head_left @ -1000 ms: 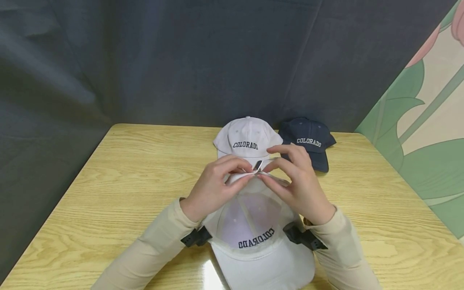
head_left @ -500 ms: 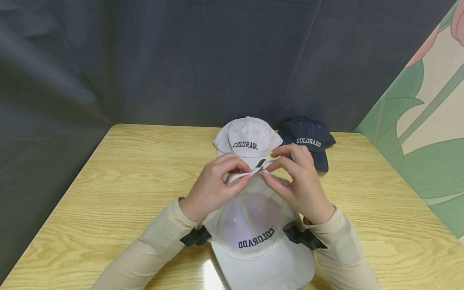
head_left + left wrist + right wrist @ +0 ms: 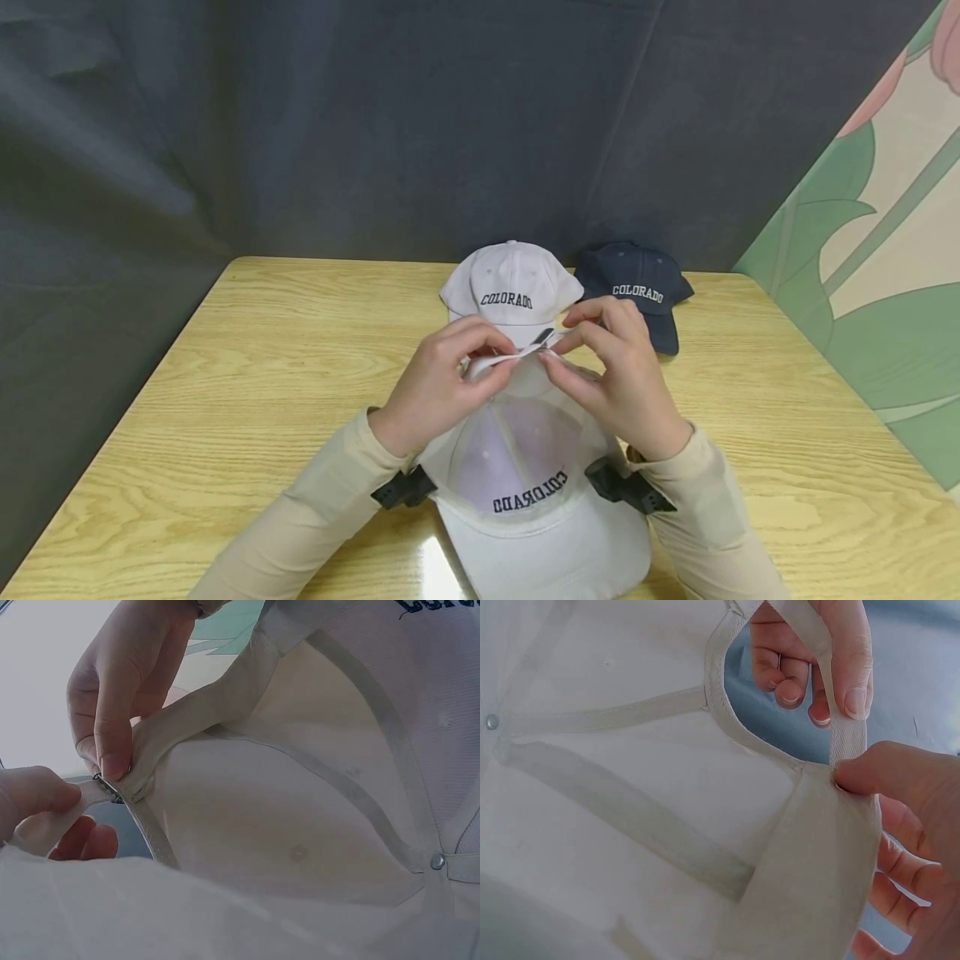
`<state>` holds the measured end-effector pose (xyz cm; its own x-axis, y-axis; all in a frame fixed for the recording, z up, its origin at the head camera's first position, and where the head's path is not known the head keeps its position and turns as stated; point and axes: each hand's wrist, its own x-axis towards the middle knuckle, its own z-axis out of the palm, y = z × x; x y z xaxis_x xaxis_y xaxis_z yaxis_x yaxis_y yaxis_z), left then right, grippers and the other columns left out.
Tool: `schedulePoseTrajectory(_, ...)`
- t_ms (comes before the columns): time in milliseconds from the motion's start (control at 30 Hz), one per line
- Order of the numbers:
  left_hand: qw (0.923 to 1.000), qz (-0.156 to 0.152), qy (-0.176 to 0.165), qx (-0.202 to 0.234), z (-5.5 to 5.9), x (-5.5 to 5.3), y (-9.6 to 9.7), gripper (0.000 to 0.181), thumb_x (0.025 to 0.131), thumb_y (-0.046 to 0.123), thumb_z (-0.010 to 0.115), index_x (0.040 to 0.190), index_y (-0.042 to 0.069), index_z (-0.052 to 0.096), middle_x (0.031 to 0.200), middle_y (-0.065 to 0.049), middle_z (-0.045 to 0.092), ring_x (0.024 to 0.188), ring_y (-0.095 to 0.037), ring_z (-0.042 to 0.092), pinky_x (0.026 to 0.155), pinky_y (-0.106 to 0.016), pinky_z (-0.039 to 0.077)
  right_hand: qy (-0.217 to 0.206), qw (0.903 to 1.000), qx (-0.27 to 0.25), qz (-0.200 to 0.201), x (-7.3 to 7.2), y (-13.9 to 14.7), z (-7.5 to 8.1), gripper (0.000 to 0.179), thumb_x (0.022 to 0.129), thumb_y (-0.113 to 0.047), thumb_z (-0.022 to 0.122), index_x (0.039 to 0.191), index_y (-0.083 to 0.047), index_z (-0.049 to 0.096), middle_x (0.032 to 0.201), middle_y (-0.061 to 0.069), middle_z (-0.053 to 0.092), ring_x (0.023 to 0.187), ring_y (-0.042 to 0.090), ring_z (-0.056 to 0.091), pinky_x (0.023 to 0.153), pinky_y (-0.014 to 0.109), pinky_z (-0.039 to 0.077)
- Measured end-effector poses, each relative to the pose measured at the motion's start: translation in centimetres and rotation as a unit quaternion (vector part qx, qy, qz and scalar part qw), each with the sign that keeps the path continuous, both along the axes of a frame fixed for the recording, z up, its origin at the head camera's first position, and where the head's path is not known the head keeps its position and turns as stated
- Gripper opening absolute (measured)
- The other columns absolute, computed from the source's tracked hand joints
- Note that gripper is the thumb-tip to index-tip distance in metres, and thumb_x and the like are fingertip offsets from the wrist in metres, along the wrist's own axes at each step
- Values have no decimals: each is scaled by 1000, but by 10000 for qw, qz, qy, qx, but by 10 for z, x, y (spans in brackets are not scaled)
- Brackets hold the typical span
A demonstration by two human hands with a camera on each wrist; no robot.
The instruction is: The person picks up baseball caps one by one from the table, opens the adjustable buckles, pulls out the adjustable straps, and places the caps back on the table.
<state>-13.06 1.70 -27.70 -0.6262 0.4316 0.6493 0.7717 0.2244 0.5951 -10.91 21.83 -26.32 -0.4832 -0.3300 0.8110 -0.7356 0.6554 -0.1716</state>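
A white baseball cap [image 3: 555, 554] is held with its inside toward me, brim nearest and COLORADO lettering reversed. My left hand [image 3: 442, 383] pinches the cap's back strap [image 3: 849, 739] between thumb and fingers. Across from it, my right hand [image 3: 618, 375] pinches the strap's other end, where a small metal buckle [image 3: 111, 789] meets the cap's edge. Fingertips of both hands are close together, with the buckle between them. In the left wrist view, the right thumb presses right at the buckle. The right wrist view shows the strap running straight between both thumbs.
Behind the hands, a second white COLORADO cap [image 3: 513, 279] sits on the wooden table [image 3: 300, 350]. A navy COLORADO cap [image 3: 637, 279] stands to its right, partly behind my right hand. A dark curtain [image 3: 450, 125] hangs at the back, and a floral panel [image 3: 885, 275] lines the right.
The shiny buckle between my fingertips has tilted over to the right. My left hand has shifted slightly left, drawing the strap a little; both hands keep their pinch.
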Motion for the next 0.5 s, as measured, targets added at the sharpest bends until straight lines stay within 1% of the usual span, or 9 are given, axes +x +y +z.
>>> schedulePoseTrajectory(167,10000,22,36,18,-1,-1,0,7,81,3,67,88,6,67,86,-3,63,73,-8,51,65,-18,44,5,10000,-10,9,0,0,0,14,71,-12,72,69,-2,62,88,16,55,86,32,45,78,37,32)
schedulePoseTrajectory(400,10000,50,57,2,0,-1,0,7,81,4,67,87,6,67,86,-3,63,73,-8,51,64,-18,44,-5,9999,-145,41,-1,0,0,18,77,-16,68,68,-2,61,86,14,54,84,31,44,76,37,31)
schedulePoseTrajectory(500,10000,56,45,-9,0,-1,-1,7,81,4,67,87,6,67,87,-3,64,74,-8,52,65,-18,45,-16,9999,-159,29,-1,0,0,17,76,-16,68,68,-3,61,85,14,54,83,30,44,76,37,31)
